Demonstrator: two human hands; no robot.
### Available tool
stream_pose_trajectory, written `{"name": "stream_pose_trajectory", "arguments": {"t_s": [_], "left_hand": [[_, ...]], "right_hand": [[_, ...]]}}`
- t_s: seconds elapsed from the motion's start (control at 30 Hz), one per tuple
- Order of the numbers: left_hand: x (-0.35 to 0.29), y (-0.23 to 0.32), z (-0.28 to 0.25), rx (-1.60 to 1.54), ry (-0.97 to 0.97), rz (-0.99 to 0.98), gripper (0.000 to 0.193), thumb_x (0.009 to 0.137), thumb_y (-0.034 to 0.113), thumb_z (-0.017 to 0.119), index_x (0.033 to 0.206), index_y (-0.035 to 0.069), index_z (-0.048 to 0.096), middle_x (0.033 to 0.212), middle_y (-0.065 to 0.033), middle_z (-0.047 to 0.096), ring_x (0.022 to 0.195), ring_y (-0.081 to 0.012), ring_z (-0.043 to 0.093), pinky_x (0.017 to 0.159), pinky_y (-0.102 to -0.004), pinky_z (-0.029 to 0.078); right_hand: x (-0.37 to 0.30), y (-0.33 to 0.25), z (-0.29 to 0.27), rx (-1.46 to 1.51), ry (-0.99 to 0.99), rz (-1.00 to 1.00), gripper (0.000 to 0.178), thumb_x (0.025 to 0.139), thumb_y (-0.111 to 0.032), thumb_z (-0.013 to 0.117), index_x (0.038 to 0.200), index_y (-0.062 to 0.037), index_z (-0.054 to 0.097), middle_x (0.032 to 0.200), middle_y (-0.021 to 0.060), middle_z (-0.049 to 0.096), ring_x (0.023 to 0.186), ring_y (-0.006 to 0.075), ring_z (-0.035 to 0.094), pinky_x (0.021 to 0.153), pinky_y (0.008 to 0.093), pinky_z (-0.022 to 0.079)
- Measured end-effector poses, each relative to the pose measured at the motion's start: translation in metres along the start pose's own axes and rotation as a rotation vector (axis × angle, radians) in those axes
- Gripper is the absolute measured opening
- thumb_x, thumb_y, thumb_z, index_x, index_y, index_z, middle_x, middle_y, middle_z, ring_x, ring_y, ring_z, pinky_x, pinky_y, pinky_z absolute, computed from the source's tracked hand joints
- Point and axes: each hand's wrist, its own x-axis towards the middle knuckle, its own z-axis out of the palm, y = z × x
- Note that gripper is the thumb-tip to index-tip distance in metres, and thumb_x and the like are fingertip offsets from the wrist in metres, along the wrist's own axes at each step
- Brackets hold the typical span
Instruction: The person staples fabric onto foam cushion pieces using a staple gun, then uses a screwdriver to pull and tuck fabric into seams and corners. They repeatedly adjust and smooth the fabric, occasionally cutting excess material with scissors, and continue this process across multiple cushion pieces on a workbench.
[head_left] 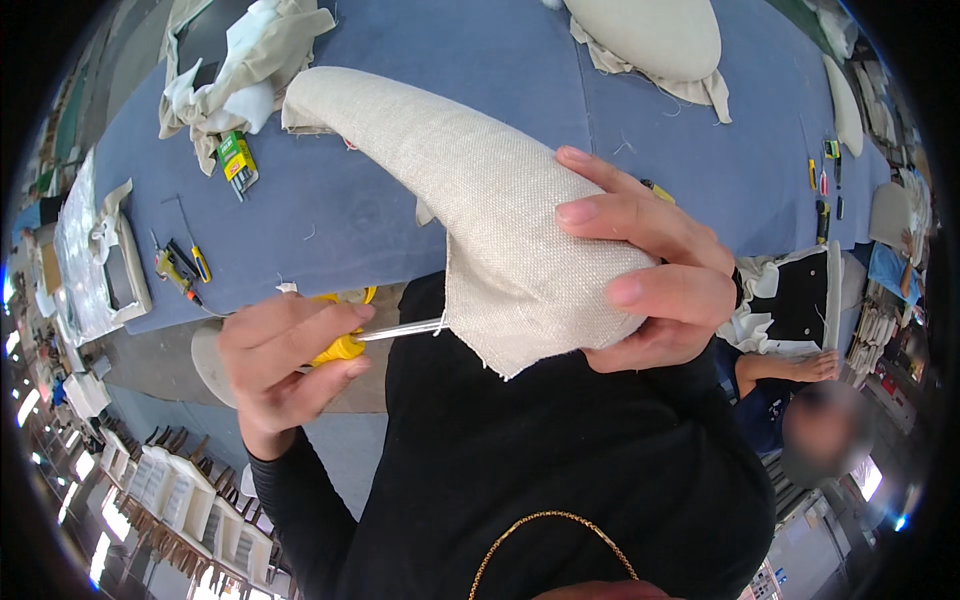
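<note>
Above the blue table (400,210), the right hand (655,275) clasps a beige fabric-covered piece (480,190); the left hand (285,355) grips yellow-handled scissors (345,345) at its edge.

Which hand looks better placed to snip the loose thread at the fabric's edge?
Probably the left hand: it holds the yellow scissors, blades at the edge of the beige fabric piece. The right hand is occupied gripping that fabric.
</note>
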Motion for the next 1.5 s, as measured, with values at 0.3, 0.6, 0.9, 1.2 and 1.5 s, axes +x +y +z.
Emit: {"name": "stream_pose_trajectory", "arguments": {"t_s": [0.3, 0.6, 0.9, 1.2, 1.5], "left_hand": [[0.003, 0.003, -0.018, 0.011, -0.043, -0.028, 0.037, 0.082, 0.030, 0.087, 0.105, 0.002, 0.081, 0.085, -0.0105, 0.076, 0.064, -0.0205, 0.067, 0.056, -0.0315, 0.047], [-0.018, 0.036, -0.010, -0.021, -0.053, -0.243, 0.037, 0.083, 0.028, 0.086, 0.106, -0.001, 0.081, 0.085, -0.0126, 0.076, 0.069, -0.0211, 0.071, 0.063, -0.0287, 0.053], [-0.029, 0.042, -0.008, -0.026, 0.011, -0.318, 0.038, 0.079, 0.024, 0.087, 0.108, 0.000, 0.081, 0.081, -0.0115, 0.074, 0.066, -0.0190, 0.068, 0.060, -0.0294, 0.050], [-0.010, 0.060, -0.017, 0.063, -0.046, -0.262, 0.039, 0.077, 0.022, 0.088, 0.109, 0.001, 0.081, 0.086, -0.0109, 0.076, 0.067, -0.0206, 0.070, 0.061, -0.0296, 0.051], [-0.026, 0.040, -0.033, -0.130, -0.152, -0.359, 0.040, 0.078, 0.024, 0.088, 0.109, 0.000, 0.081, 0.085, -0.0140, 0.075, 0.071, -0.0232, 0.070, 0.063, -0.0322, 0.052]], "right_hand": [[-0.003, 0.000, -0.022, 0.111, -0.276, 0.019, 0.087, 0.078, -0.009, 0.094, 0.147, 0.0008, 0.043, 0.136, 0.0475, 0.055, 0.125, 0.0533, 0.065, 0.110, 0.0761, 0.041], [-0.012, 0.000, -0.008, 0.197, -0.145, 0.036, 0.099, 0.073, -0.004, 0.094, 0.152, 0.0019, 0.033, 0.132, 0.0510, 0.055, 0.126, 0.0567, 0.063, 0.115, 0.0747, 0.036], [-0.011, -0.004, -0.006, 0.076, -0.093, 0.041, 0.080, 0.061, 0.006, 0.087, 0.134, 0.0023, 0.055, 0.131, 0.0497, 0.058, 0.126, 0.0552, 0.064, 0.113, 0.0683, 0.041], [-0.007, -0.013, -0.004, 0.081, -0.117, 0.124, 0.075, 0.061, 0.003, 0.090, 0.128, 0.0007, 0.058, 0.130, 0.0430, 0.063, 0.129, 0.0534, 0.063, 0.113, 0.0626, 0.044], [-0.010, -0.009, -0.001, 0.239, 0.003, 0.129, 0.070, 0.060, 0.004, 0.089, 0.123, -0.0003, 0.060, 0.131, 0.0403, 0.064, 0.127, 0.0492, 0.066, 0.112, 0.0611, 0.047]]}}
